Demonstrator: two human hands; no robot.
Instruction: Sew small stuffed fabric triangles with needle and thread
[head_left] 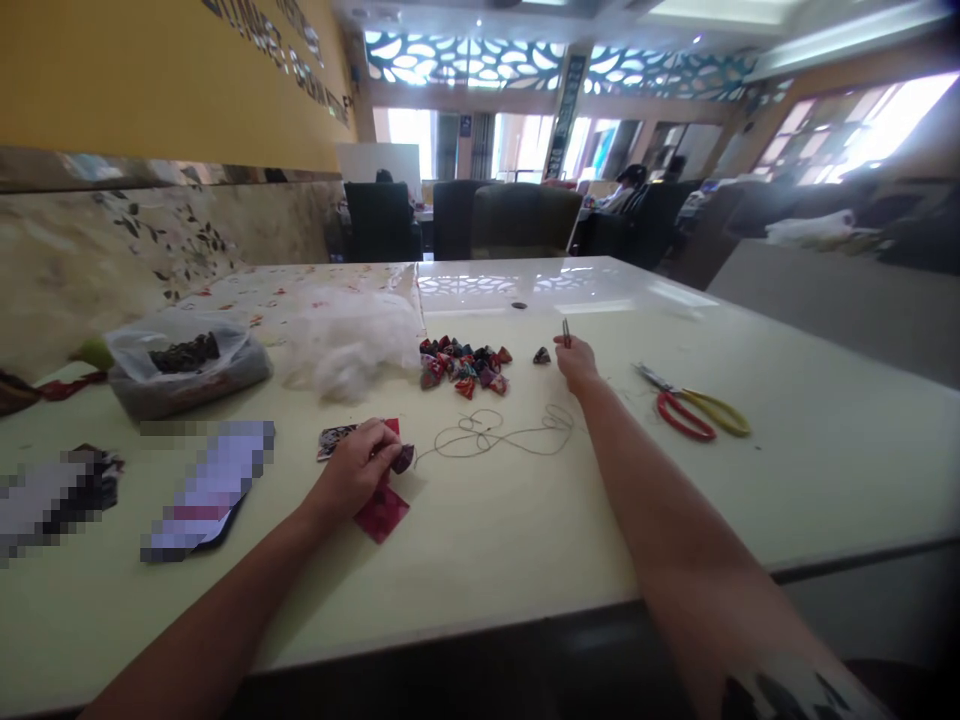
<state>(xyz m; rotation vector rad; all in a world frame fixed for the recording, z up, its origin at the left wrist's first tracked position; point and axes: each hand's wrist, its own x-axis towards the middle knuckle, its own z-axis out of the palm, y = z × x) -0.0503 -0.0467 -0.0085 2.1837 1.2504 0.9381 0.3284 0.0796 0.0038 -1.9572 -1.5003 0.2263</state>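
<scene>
My left hand (356, 465) pinches a small dark purple stuffed fabric piece (403, 459) near the table's front. Thin thread (491, 445) runs from beside it and lies in loose loops to the right. Red fabric squares (382, 512) and a black-and-white patterned one (334, 440) lie under and around this hand. Farther out, my right hand (577, 365) is closed on a small two-pronged tool (567, 334), its prongs pointing up; whether tweezers or snips I cannot tell. Just left of it sits a single dark fabric triangle (541, 355). Several colourful stuffed triangles (465, 366) form a pile mid-table.
Scissors (686, 402) with red and yellow handles lie at the right. White stuffing (352, 340) and a plastic bag (191, 365) with dark contents stand at the left. A blurred-out phone (214, 490) lies nearer. Chairs (525, 220) and seated people are beyond the table (510, 560).
</scene>
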